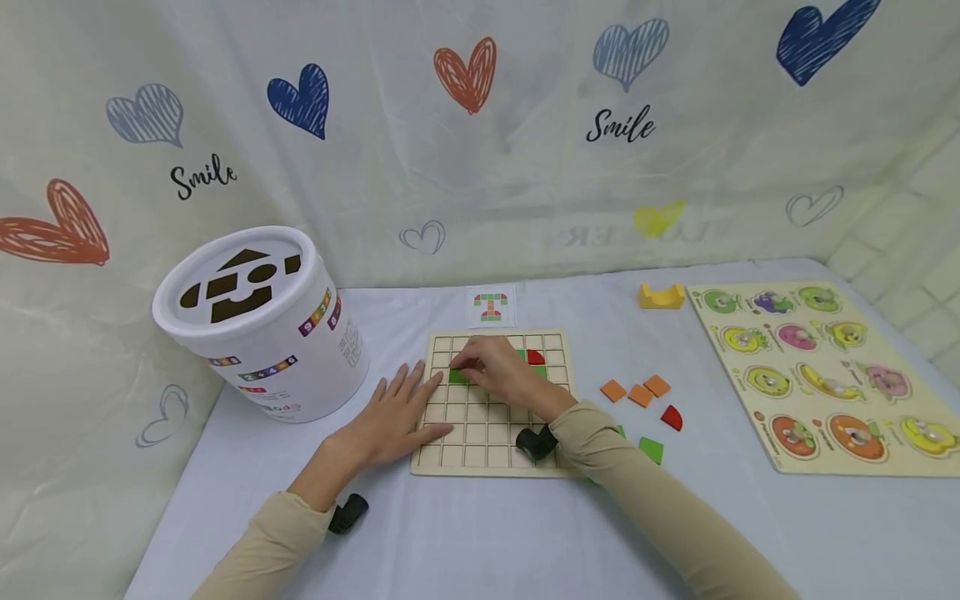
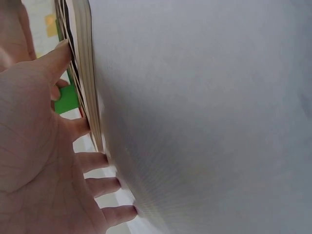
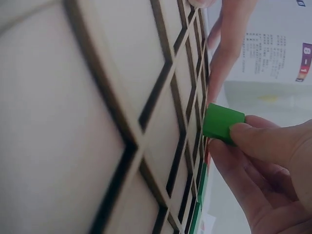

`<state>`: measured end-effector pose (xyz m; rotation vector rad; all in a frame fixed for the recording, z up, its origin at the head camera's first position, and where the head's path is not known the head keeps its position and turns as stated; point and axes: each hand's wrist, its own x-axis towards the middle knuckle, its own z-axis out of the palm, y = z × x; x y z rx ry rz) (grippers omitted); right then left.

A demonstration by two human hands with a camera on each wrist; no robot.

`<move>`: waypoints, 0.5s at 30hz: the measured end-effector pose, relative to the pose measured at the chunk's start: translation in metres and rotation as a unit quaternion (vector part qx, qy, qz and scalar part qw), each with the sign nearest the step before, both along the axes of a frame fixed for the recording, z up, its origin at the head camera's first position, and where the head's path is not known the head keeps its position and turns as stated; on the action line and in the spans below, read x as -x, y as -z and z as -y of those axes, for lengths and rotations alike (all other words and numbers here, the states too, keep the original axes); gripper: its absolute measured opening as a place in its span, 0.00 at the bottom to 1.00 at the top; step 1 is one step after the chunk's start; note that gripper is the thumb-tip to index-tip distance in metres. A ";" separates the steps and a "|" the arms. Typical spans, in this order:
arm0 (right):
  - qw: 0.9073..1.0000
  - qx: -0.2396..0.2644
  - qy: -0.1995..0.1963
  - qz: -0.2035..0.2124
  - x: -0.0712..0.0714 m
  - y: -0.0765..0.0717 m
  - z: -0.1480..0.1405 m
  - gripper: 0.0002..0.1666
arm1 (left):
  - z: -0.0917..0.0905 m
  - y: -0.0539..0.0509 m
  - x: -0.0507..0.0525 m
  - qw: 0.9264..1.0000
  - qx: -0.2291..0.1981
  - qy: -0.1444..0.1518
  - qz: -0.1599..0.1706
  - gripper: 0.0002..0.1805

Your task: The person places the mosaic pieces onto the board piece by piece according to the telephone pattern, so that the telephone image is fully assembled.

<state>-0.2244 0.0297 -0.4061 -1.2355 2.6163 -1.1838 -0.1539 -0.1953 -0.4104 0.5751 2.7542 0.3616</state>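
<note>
A wooden grid board point(image 1: 450, 458) lies on the cloth-covered table. Over its upper left part my right hand point(image 1: 498, 371) pinches a green square tile point(image 3: 223, 122) between thumb and fingers, close to the grid. Beyond that hand, a red quarter-circle tile point(image 1: 536, 357) and some green tiles point(image 1: 542, 371) sit on the board, partly hidden. My left hand point(image 1: 393, 417) rests with spread fingers at the board's left edge; in the left wrist view its thumb touches the board's side point(image 2: 87, 53). A small pattern card point(image 1: 491, 306) with a coloured T shape lies behind the board.
Loose orange tiles point(image 1: 640, 395), a red quarter-circle point(image 1: 672, 417) and a green tile point(image 1: 651, 450) lie right of the board. Farther right is a fruit puzzle board point(image 1: 813, 392), with a yellow block point(image 1: 662, 297) beside it. A white bucket point(image 1: 270, 333) stands at left.
</note>
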 end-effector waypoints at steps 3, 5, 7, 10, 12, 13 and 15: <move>1.000 -0.009 -0.001 -0.007 0.002 0.001 0.001 0.09 | 0.000 -0.001 0.000 1.000 0.001 -0.001 0.001 0.48; 1.000 -0.012 -0.004 -0.011 0.003 0.001 0.002 0.09 | 0.000 -0.001 0.001 1.000 0.000 -0.002 0.000 0.48; 1.000 -0.016 -0.006 -0.016 0.005 0.001 0.002 0.09 | -0.001 -0.001 0.001 1.000 0.000 -0.001 0.000 0.48; 1.000 -0.022 -0.005 -0.015 0.006 0.001 0.002 0.09 | -0.001 -0.001 0.001 1.000 0.001 -0.002 0.002 0.48; 1.000 -0.026 -0.001 -0.010 0.007 0.000 0.002 0.09 | -0.001 -0.001 0.001 1.000 0.001 -0.002 0.004 0.48; 1.000 -0.028 0.001 -0.004 0.007 0.000 0.002 0.09 | -0.001 -0.001 0.000 1.000 0.002 -0.003 0.004 0.47; 0.999 -0.035 0.002 0.001 0.007 -0.001 0.003 0.09 | -0.001 -0.001 0.000 1.000 0.001 -0.005 0.006 0.47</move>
